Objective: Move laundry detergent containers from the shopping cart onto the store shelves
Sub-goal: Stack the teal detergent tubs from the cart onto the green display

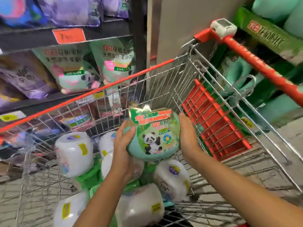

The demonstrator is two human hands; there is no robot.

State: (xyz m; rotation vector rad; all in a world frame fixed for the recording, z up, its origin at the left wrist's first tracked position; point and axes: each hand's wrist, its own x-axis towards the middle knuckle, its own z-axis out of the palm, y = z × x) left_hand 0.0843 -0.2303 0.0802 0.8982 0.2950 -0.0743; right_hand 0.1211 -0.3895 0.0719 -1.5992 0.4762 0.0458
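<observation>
While white tubs [74, 153] lie in cart [98, 94], green panda tub [154, 138] pressed between flat left hand [122, 149], right hand [187, 136]

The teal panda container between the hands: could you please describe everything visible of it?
The teal container looks like smooth rounded plastic, with a glossy label showing a panda, a blue flower and red print. It is tilted, label facing the camera, held above the white containers inside the shopping cart. The left hand presses its left side, the right hand its right, fingers fairly straight.
</observation>
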